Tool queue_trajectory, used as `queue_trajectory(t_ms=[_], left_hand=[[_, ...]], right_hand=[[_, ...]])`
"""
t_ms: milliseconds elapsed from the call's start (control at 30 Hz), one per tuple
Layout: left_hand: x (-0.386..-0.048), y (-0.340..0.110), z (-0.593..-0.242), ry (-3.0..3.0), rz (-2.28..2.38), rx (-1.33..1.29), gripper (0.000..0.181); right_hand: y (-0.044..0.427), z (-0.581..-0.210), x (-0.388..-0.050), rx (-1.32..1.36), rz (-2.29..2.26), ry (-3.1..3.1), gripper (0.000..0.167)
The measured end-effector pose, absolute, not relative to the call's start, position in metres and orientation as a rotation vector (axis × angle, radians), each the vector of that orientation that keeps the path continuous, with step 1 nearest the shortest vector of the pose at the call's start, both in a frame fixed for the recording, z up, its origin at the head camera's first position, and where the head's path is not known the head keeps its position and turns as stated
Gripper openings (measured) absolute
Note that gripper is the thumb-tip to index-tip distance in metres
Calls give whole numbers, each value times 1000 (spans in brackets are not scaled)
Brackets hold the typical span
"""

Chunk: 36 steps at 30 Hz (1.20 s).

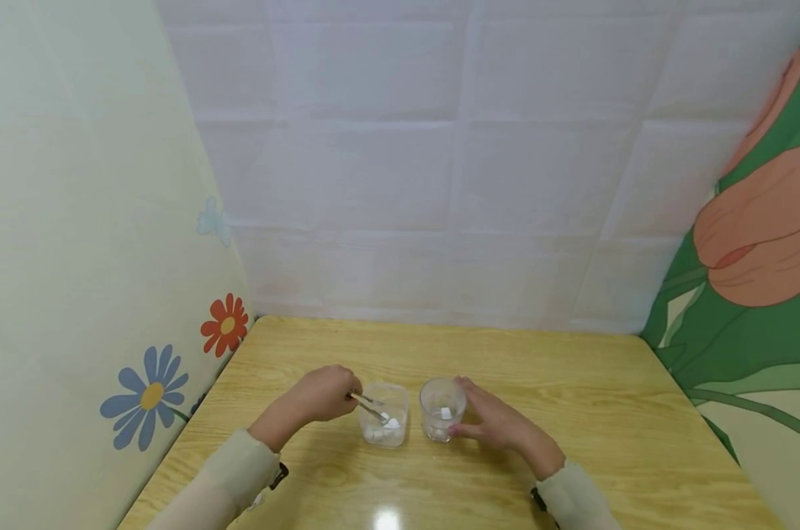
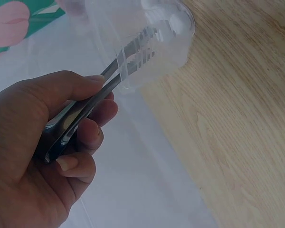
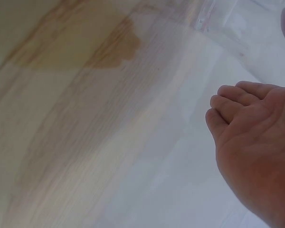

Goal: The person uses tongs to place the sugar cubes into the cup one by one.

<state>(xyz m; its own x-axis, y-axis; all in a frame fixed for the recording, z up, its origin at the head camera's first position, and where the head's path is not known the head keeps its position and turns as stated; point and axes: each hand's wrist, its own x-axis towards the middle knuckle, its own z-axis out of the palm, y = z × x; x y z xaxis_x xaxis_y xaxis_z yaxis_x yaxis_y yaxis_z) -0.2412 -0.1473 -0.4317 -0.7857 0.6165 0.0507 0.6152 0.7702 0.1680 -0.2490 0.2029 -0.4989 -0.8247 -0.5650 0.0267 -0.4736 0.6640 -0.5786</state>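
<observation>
The left hand (image 1: 325, 394) (image 2: 42, 128) grips metal tongs (image 1: 368, 407) (image 2: 78, 109), whose slightly parted tips are inside a clear plastic container (image 1: 402, 401) (image 2: 175, 59). Several white pieces (image 1: 391, 424) (image 2: 179, 22) lie in that container near the tips; whether the tips touch one, I cannot tell. Just right of the container stands a clear glass (image 1: 430, 401) (image 3: 205, 16) with a white cube (image 1: 445, 414) inside. Thumb and fingers of the right hand (image 1: 495, 423) (image 3: 256, 137) hold the glass from its right side.
The wooden table (image 1: 558, 383) has a white cloth backdrop (image 1: 400, 184) behind it. Flower-printed cloths hang at the left (image 1: 75, 221) and right (image 1: 770, 294). Something small and white (image 1: 257, 500) lies beside the left sleeve.
</observation>
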Motion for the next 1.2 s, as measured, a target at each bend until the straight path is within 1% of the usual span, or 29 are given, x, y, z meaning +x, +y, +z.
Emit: queue_trajectory(t_ms=[800,1200], left_hand=[[-240,-138,-427,2937,179,972,13],[-245,-135,-432,2914,163,967,20]], right_hand=[[204,-498,-248,-842,-879,2711,100],[202,-501,-250,-802,-875,2708,100]])
